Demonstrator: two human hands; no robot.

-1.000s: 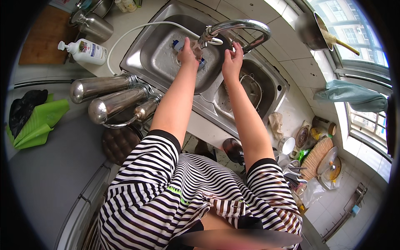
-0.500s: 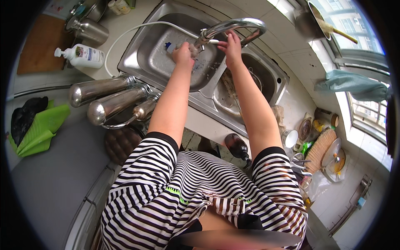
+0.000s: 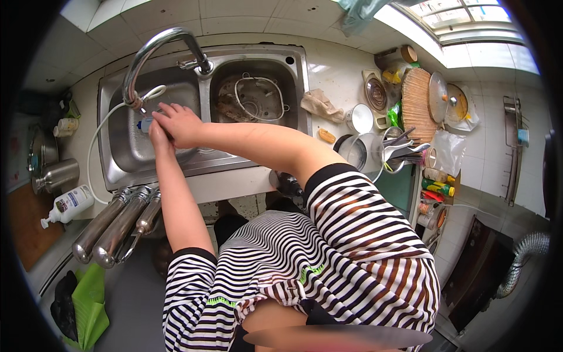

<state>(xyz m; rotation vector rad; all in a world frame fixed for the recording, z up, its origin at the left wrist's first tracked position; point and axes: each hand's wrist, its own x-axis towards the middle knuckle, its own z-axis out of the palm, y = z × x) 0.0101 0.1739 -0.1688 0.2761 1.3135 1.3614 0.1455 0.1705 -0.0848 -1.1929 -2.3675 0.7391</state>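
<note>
Over the left basin [image 3: 185,94] of the steel sink, my two hands meet close below the curved chrome faucet [image 3: 166,36]. My right hand [image 3: 183,125] reaches across from the right, its fingers stretched out and apart, and rests against the left. My left hand [image 3: 159,139] points up toward the spout, its fingers mostly covered by the right. A dark bit shows between the palms, too small to name. Beside the fingers lies a small blue and pale object [image 3: 145,124] in the basin. A white hose [image 3: 101,126] runs from near the spout over the sink's left rim.
An oval white-rimmed ring [image 3: 237,97] lies in the right basin. A beige cloth [image 3: 321,107], a white cup [image 3: 359,118] and a utensil holder [image 3: 394,154] stand rightward. Metal cylinders [image 3: 120,229] jut out at the front left, near a white pump bottle [image 3: 69,205].
The view has swung to the right. My right hand has left the faucet and come down onto my left hand. The greyish translucent stuff at my left hand no longer shows.
</note>
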